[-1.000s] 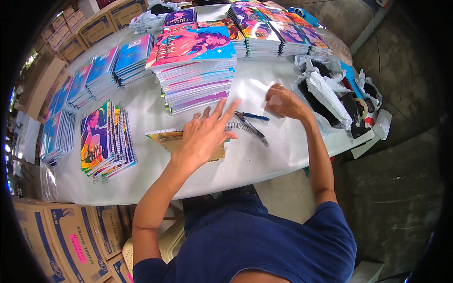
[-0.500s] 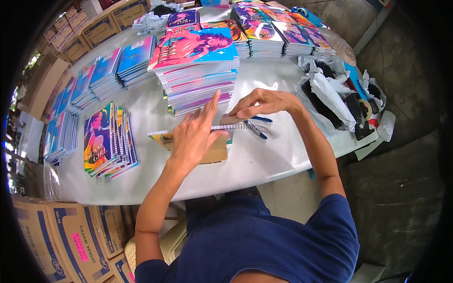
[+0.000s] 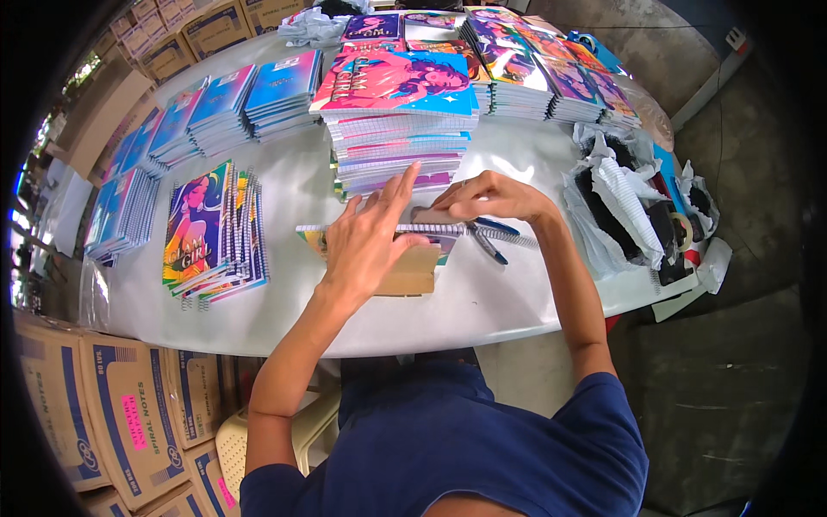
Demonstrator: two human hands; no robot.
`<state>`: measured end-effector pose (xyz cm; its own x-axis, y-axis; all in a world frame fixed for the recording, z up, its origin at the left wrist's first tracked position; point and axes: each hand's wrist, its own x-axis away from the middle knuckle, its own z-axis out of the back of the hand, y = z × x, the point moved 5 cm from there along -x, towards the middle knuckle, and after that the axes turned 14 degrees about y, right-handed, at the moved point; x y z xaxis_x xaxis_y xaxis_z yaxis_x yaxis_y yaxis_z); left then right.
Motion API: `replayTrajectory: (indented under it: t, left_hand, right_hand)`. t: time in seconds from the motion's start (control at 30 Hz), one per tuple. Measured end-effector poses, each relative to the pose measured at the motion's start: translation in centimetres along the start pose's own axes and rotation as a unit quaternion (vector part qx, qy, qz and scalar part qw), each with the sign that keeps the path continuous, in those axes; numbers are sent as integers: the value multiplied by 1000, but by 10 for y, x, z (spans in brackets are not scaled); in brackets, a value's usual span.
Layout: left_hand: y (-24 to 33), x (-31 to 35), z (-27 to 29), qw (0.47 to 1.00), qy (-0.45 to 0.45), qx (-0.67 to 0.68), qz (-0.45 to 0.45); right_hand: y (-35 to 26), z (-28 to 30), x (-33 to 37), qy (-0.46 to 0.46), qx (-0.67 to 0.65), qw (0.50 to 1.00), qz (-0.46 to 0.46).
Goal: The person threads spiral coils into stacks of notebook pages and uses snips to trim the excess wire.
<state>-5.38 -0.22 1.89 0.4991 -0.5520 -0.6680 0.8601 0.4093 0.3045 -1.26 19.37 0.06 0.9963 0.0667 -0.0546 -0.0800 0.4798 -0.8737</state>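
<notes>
- Brown cardboard cartons [image 3: 142,422] stack up at lower left, beside a white-topped table [image 3: 284,319].
- Fingers and thumb apart, the left hand [image 3: 362,237] lies across a notebook [image 3: 435,230], which is propped edge-up mid-table.
- Fingers bunched, the right hand [image 3: 500,198] works at its spine; whether they grip cannot be told.
- Wire coil [image 3: 510,238] trails off rightward, apparently mid-threading; feeding more calls for a steady edge.
- Torn white paper [image 3: 627,207] sits farther right, near grey concrete [image 3: 655,52].

Lower left: brown-and-blue cartons [image 3: 108,392], one bearing a pink label [image 3: 133,422]; cream perforated chair [image 3: 233,444] beside them. Upper left: more cartons, stacked. Top, left of centre: crumpled white wrapping [image 3: 312,31]. Right: tape roll [image 3: 685,231].
</notes>
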Motion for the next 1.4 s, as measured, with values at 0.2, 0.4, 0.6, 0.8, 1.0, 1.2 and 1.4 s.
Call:
replayTrajectory:
  t: [0.2, 0.4, 0.6, 0.8, 1.0, 1.2, 1.4]
  left_hand:
    - [-11, 4, 8, 1000, 10, 12, 7]
    - [-18, 3, 15, 1000, 18, 5, 13]
    - [-25, 7, 14, 999, 29, -25, 21]
    - [-32, 9, 21, 999, 24, -29, 39]
    - [-39, 10, 23, 997, 41, -56, 16]
    - [-47, 14, 31, 996, 36, -66, 56]
    - [-61, 22, 38, 992, 82, -40, 93]
  right_hand:
    - [-2, -10, -4, 11, -139, 990, 21]
    - [-17, -11, -7, 6, -102, 995, 24]
    - [-2, -15, -13, 30, -255, 966, -43]
    - [-1, -19, -12, 57, -414, 905, -80]
    - [7, -21, -35, 44, -161, 986, 1]
    - [-3, -33, -45, 40, -136, 990, -5]
    - [-15, -23, -48, 37, -176, 984, 1]
